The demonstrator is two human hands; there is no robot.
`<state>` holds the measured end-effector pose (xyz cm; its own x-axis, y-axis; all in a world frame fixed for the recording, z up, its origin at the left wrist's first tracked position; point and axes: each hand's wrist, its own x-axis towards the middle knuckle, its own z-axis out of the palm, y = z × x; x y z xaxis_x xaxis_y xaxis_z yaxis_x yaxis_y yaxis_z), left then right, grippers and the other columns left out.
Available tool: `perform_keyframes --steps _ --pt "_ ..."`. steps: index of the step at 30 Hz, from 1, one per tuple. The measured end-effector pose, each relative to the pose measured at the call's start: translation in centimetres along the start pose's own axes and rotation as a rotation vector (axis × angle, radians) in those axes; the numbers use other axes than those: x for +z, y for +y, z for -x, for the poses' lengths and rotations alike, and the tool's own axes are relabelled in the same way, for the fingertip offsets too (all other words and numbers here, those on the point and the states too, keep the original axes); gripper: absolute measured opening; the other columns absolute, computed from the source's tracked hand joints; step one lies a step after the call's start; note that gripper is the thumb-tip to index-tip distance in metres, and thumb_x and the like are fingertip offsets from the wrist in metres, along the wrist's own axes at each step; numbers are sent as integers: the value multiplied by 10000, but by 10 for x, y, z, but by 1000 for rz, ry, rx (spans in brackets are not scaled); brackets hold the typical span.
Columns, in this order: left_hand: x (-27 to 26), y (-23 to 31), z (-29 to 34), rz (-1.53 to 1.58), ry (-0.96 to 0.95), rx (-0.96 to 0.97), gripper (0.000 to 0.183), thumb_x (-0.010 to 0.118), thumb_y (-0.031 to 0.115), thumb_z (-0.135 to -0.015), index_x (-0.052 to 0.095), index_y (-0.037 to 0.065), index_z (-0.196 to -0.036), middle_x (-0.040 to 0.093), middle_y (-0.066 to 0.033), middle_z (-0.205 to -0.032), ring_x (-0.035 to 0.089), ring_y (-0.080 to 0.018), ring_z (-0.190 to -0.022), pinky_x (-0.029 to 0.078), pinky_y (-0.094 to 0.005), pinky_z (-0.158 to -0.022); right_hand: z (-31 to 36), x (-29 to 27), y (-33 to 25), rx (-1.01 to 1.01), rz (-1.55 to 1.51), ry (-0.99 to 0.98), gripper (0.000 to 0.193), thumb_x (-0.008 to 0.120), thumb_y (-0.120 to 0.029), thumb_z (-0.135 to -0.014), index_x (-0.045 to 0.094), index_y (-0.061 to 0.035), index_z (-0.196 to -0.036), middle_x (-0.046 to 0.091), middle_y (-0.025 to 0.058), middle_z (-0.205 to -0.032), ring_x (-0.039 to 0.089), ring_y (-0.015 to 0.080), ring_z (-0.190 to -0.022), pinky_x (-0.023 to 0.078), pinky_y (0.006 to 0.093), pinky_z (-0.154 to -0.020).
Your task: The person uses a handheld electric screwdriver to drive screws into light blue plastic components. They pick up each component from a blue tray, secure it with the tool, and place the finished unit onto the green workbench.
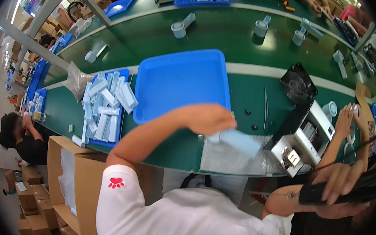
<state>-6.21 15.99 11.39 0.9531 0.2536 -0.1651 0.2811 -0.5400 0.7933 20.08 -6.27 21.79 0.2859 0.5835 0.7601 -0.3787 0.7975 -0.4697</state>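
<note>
My left hand (212, 119) is closed on one end of a light blue plastic fan handle (239, 142), blurred by motion, above a sheet of bubble wrap (224, 161) at the table's near edge. At the lower right, my right hand (343, 187) wraps round a black cylindrical electric screwdriver (324, 194), its thin bit pointing left. Beyond my left arm lies a blue tray (184, 56) with nothing in it. Left of that, another blue tray (117, 133) is heaped with light blue and white handle pieces (105, 97).
A white-and-black screw feeder (301, 150) stands right of the bubble wrap, with a black bin (299, 84) behind. Tweezers (266, 108) and small black round parts (248, 112) lie nearby. Handheld fans (178, 29) sit on the green belt. A co-worker's hands (344, 122) are at right; a carton (79, 184) stands left.
</note>
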Motion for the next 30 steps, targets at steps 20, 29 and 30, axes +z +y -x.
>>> perform_keyframes --steps 20,29,30 --pt "-224 -247 -85 -798 1103 -728 672 729 545 -821 543 123 -1310 527 -201 -1291 489 -432 -1242 414 -524 -1029 10 -60 40 360 169 -113 429 664 -251 -943 525 138 -1062 549 231 -835 599 325 -610 566 375 -590" --pt "-168 -179 -68 -397 1282 -57 319 739 303 -846 651 53 -1024 661 -158 -1029 616 -359 -955 491 -450 -856 56 -14 44 62 359 360 821 462 -766 -881 450 54 -862 511 153 -702 522 233 -476 460 317 -421" --pt "-146 -161 -65 -333 1288 2 307 718 299 -882 634 51 -1042 661 -170 -1008 619 -360 -950 491 -433 -860 57 -20 39 72 365 389 855 434 -805 -865 462 49 -886 513 147 -704 525 235 -491 463 333 -439"
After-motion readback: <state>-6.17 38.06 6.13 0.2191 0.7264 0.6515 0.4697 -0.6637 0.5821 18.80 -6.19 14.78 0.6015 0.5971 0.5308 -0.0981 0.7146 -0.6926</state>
